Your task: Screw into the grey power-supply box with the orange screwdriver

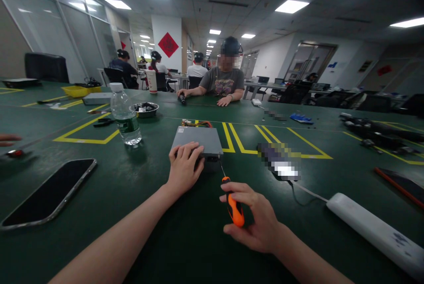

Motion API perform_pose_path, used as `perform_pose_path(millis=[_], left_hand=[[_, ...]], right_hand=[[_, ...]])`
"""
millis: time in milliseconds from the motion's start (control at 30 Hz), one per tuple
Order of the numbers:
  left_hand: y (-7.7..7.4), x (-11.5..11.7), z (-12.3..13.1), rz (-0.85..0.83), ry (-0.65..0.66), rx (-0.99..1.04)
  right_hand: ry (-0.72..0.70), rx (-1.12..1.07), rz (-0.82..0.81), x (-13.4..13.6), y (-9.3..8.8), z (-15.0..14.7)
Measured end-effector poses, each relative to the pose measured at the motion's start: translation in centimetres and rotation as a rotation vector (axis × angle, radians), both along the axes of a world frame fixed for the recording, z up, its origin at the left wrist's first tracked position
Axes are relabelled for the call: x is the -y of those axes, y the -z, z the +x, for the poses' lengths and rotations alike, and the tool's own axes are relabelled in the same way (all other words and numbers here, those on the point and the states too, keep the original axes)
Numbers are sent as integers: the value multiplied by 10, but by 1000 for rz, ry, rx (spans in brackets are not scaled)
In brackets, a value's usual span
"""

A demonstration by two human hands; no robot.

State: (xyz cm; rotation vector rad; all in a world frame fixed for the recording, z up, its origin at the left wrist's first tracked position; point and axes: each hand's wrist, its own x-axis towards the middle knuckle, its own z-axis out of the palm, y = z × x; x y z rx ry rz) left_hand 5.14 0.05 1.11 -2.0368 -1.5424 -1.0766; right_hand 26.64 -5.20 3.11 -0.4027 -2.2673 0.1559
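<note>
A grey metal computer power supply (207, 137) lies on the green table in front of me, its socket side facing me and its wires at the back. My left hand (186, 164) grips its front left part, fingers curved over the top and thumb at the front face. In my right hand (253, 213) is an orange and black screwdriver (234, 206), its handle between fingers and thumb in a loose hold. The screwdriver's thin shaft slants up to the unit's front right corner; whether the tip sits in a screw is too small to tell.
Left stand a water bottle (125, 116), a metal bowl (145, 109) and a phone (49, 193). On the right lie a blurred-out device (280, 162) with a cable and a white power strip (374, 231). Opposite sits a person (225, 81); another hand (9, 139) shows far left.
</note>
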Motion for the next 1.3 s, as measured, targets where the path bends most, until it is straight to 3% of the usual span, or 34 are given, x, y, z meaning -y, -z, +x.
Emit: perform_pose_path(millis=[233,467,600,700,833,1067,1300], left_hand=[[-1,1,0,0,3,0],[-1,0,0,-5,-14,-13],[0,-1,0,4,-20,-19],[0,-1,0,14,-18,-18],[0,-1,0,14,-14,-22],[-2,0,0,9,-11,-27],[-2,0,0,17,-18,-30]], right_hand=[[27,98,158,4,-10,-3],[-21,16,25,2,-3,-3],[31,133,143,4,-7,-4],[74,77,209,5,-9,-7],[68,-4,160,5,-8,-10],[68,177,200,7,-10,-8],[88,54,171,6,-7,-9]])
